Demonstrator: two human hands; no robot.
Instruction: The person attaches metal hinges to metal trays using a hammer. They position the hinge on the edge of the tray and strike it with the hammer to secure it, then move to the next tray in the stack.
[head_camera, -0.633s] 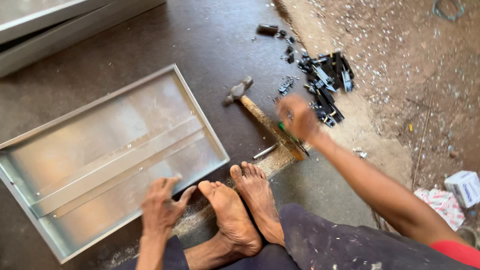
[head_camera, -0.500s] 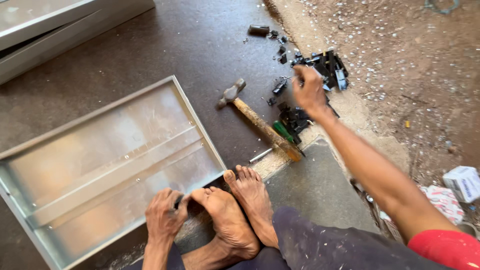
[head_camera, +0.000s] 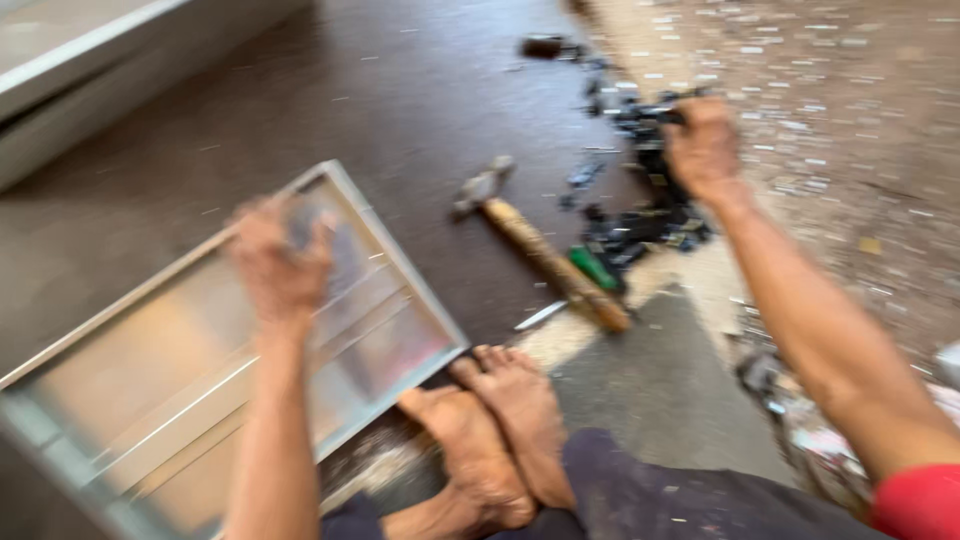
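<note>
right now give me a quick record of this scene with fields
left hand: over the far rim of the metal tray, blurred, grip unclear
right hand: reaching into the pile of dark metal parts
hammer: lying on the floor between tray and pile
feet: bare, at the tray's near corner
floor: dark

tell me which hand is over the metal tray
The left hand: it is raised over the shallow metal tray. The right hand reaches into the dark scrap pile.
</note>
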